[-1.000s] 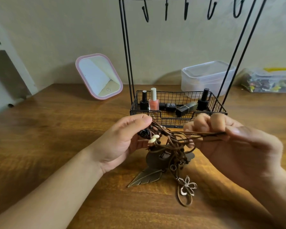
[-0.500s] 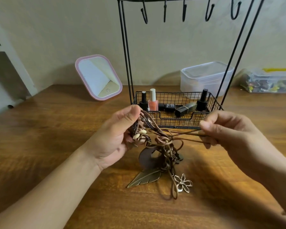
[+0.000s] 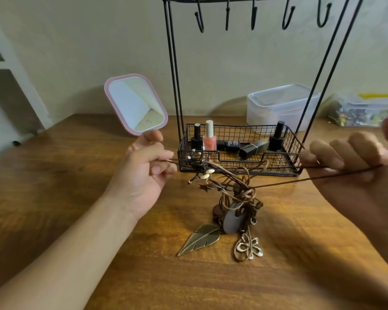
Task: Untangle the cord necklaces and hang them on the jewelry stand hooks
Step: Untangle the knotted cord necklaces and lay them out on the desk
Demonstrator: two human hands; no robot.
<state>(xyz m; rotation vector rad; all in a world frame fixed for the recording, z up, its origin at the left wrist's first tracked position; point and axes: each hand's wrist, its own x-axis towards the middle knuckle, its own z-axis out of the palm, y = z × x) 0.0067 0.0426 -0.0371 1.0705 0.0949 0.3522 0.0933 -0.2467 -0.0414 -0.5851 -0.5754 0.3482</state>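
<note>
Both hands, left hand (image 3: 143,173) and right hand (image 3: 354,157), grasp the cords (image 3: 240,184) above the brown wooden worktop (image 3: 54,186). Behind the grips, a mirror (image 3: 136,104) leans on the beige wall (image 3: 87,41).

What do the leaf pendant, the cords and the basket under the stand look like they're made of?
Leaf pendant: likely metal with an antique brass finish, judging by its dull golden sheen and pressed veins. Cords: thin and brown, looking like leather or waxed cord; which one is unclear. Basket: black wire mesh, probably coated metal, with an open grid that shows the bottles inside.
</note>
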